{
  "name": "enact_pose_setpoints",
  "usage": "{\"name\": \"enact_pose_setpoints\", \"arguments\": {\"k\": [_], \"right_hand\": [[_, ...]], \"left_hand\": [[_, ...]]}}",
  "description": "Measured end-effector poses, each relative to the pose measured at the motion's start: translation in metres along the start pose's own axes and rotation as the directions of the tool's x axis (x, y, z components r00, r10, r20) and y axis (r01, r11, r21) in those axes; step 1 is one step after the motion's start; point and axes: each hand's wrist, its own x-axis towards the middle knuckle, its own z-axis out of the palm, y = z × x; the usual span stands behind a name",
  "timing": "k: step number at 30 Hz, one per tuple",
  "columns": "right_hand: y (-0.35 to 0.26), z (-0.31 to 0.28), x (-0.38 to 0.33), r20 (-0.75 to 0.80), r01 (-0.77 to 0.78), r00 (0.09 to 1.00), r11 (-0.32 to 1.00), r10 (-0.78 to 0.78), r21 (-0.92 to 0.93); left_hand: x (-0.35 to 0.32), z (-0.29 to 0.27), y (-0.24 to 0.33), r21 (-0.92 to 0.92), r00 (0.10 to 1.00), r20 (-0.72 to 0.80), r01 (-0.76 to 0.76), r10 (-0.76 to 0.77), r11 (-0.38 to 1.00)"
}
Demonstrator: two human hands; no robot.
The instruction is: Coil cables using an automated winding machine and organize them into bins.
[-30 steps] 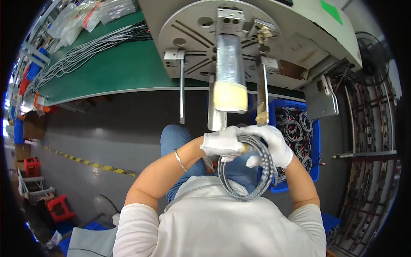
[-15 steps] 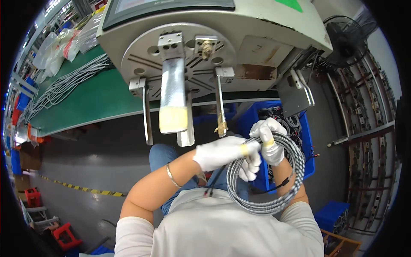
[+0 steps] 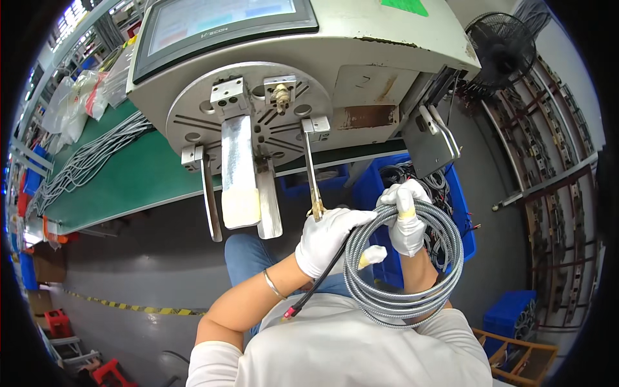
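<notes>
A coil of grey ribbed metal-sheathed cable [image 3: 448, 258] hangs in front of my chest. My right hand [image 3: 406, 219], in a white glove with yellow tape on a finger, is closed round the coil's upper part. My left hand [image 3: 329, 242], gloved alike, is at the coil's upper left side, fingers bent about it. One taped digit shows inside the loop; the rest is partly hidden by the strands. From beside the left palm a black cable end [image 3: 317, 285] hangs down to the left, with a small red tip.
Ahead stands a machine with a round slotted plate [image 3: 193, 109], metal arms sticking out toward me and a screen [image 3: 219, 22]. A blue bin [image 3: 465, 226] of cables lies beyond my right hand. Grey cables [image 3: 90, 161] rest on the green bench [image 3: 122, 193]. A black fan [image 3: 501, 48] stands far right.
My left hand has drawn back slightly from the coil's front to its left side. The black cable end now hangs by it. The view has shifted, showing more of the machine's screen.
</notes>
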Motion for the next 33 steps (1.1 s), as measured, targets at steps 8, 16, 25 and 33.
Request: {"name": "enact_pose_setpoints", "arguments": {"k": [8, 16, 25, 33], "right_hand": [[-0.016, -0.009, -0.003, -0.089, 0.159, 0.976, 0.925, -0.201, -0.345], [-0.057, -0.027, 0.025, -0.175, 0.242, 0.887, 0.754, -0.427, -0.611], [-0.059, -0.101, 0.157, 0.321, 0.516, 0.687, 0.126, -0.652, -0.848], [-0.01, -0.117, 0.184, 0.013, 0.347, 0.842, 0.523, -0.539, -0.779]], "left_hand": [[0.026, 0.012, 0.0, 0.08, 0.967, -0.165, -0.18, 0.191, 0.98], [0.078, 0.054, 0.014, -0.263, 0.972, -0.181, 0.1, -0.15, 0.96], [0.189, 0.108, -0.045, -0.036, 0.948, -0.316, -0.046, 0.032, 0.998], [0.194, 0.125, -0.064, -0.346, 0.936, -0.319, 0.03, -0.148, 0.938]]}}
